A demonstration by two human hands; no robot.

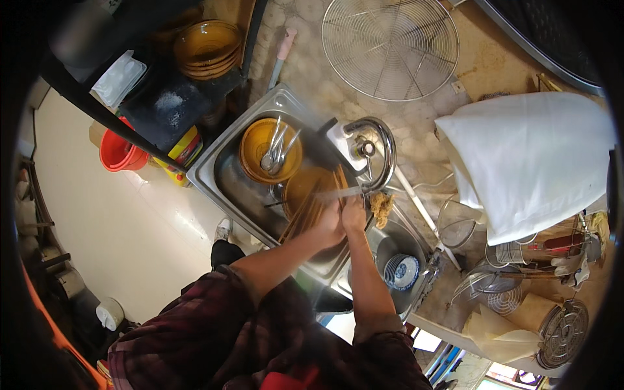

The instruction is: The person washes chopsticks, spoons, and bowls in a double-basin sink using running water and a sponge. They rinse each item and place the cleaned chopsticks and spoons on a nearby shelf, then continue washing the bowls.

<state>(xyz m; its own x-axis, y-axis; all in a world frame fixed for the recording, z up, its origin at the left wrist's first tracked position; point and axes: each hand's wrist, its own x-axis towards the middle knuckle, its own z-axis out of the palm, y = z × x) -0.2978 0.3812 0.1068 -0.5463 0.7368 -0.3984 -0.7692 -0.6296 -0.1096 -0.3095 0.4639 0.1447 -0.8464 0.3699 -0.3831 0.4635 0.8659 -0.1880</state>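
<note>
Both hands are together over the left basin of a steel sink [207,178], just below the faucet [388,151]. Blurred wooden chopsticks [306,209] are bunched in my left hand [331,225]. My right hand [354,215] presses against it, closed around the same bundle, some tips of which stick up past the fingers. Water streams leftward in the picture from the spout across the chopsticks. Beneath them is a brown bowl [297,183], partly hidden. Farther up in the basin, several metal spoons [278,151] rest in stacked amber-brown bowls [247,131].
Blue-and-white bowls [405,273] are stacked in the right basin. A tan scrubber [381,208] sits by the divider. Behind are a large round wire strainer [390,44] and a white cloth [531,161]. A red bucket [122,151] stands on the floor, left.
</note>
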